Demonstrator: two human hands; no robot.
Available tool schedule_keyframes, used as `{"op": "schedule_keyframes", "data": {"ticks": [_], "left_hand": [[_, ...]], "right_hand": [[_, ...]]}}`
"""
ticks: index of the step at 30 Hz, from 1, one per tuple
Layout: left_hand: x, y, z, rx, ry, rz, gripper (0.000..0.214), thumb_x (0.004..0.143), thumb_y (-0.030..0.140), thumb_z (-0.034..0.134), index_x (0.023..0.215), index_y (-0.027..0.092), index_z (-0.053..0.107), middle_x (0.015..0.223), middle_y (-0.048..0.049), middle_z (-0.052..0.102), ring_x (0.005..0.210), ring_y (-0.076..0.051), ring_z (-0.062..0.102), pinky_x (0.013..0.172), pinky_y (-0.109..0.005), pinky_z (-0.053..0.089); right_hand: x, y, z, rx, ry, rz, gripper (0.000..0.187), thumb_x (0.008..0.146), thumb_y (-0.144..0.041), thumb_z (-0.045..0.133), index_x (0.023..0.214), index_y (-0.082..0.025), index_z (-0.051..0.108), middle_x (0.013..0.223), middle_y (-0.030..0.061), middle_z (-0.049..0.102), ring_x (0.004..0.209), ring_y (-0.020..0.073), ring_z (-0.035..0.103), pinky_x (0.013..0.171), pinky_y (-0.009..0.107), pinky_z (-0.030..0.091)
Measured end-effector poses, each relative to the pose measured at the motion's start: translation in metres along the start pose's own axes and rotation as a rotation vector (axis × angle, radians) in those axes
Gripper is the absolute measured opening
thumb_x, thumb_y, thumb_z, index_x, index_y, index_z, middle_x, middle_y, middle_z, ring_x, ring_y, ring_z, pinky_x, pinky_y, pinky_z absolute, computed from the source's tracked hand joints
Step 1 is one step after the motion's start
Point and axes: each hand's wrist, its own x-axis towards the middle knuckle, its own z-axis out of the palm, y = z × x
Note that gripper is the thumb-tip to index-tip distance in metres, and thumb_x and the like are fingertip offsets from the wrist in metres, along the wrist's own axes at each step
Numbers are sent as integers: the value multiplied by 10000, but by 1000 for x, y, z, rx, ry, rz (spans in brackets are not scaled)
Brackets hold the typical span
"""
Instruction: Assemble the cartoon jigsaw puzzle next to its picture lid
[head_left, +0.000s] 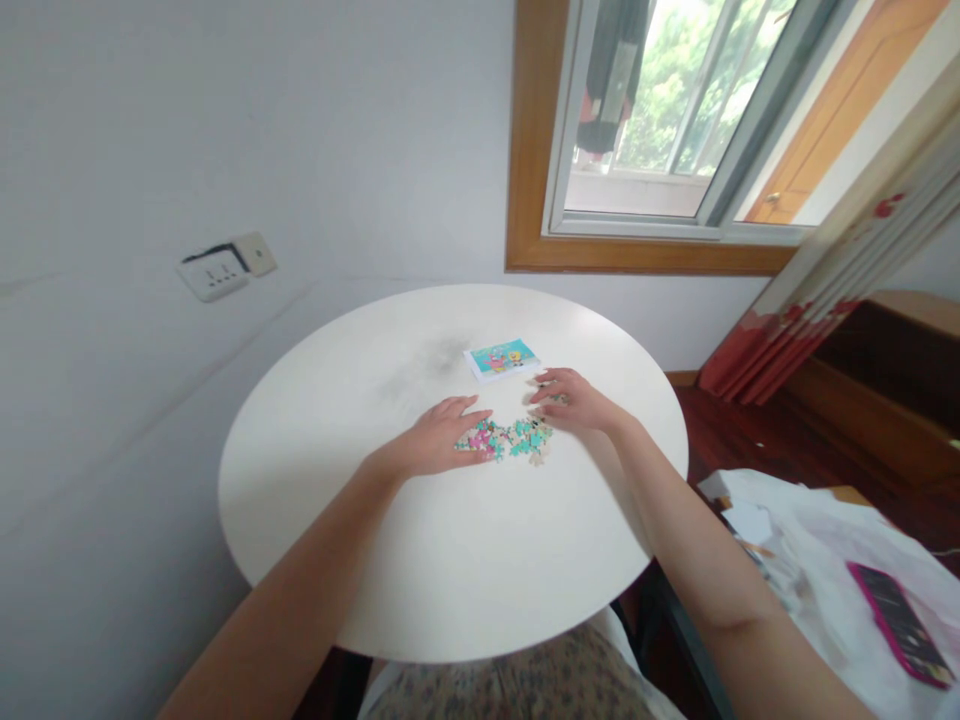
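Note:
A loose pile of small jigsaw puzzle pieces [525,437], turquoise, pink and plain beige, lies on the round white table [450,560]. At the pile's left edge my left hand [435,436] rests with fingers spread around the pieces. My right hand [571,400] is over the pile's right side, its fingers apart and bent, with some pieces showing beneath them. Just beyond the hands lies a picture card [501,359] with coloured cartoon figures on turquoise. Part of the pile is hidden under both hands.
A wall with a socket [214,275] stands at the left, and a wood-framed window [660,250] is behind the table. To the right hangs a curtain [810,310]. A pink-edged phone [900,622] lies on white plastic at the lower right.

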Motion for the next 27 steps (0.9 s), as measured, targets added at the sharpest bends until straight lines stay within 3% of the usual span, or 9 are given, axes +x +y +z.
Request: {"op": "schedule_keyframes", "data": {"ticks": [6, 19, 27], "left_hand": [[0, 0, 0, 1, -4, 1, 791, 820, 725, 389, 1444, 241, 340, 1532, -129, 249, 1406, -305, 206, 1128, -418, 203], [1, -4, 4, -16, 15, 7, 778, 814, 726, 401, 1435, 259, 353, 1536, -106, 252, 1404, -313, 212, 1127, -430, 206], [0, 0, 0, -5, -2, -2, 770, 824, 701, 420, 1436, 240, 355, 1531, -122, 258, 1405, -311, 212, 1129, -424, 210]], "right_hand": [[-2, 6, -3, -31, -28, 57, 180, 733, -297, 712, 906, -255, 739, 1205, 76, 614, 1219, 266, 478, 1037, 467, 352], [-5, -4, -6, -2, -116, 70, 163, 706, -324, 719, 846, -245, 750, 1217, 74, 601, 1200, 272, 480, 1035, 452, 351], [-2, 0, -4, -86, -57, 131, 141, 727, -287, 682, 842, -234, 743, 1173, 77, 628, 1181, 253, 504, 1019, 391, 377]]}}
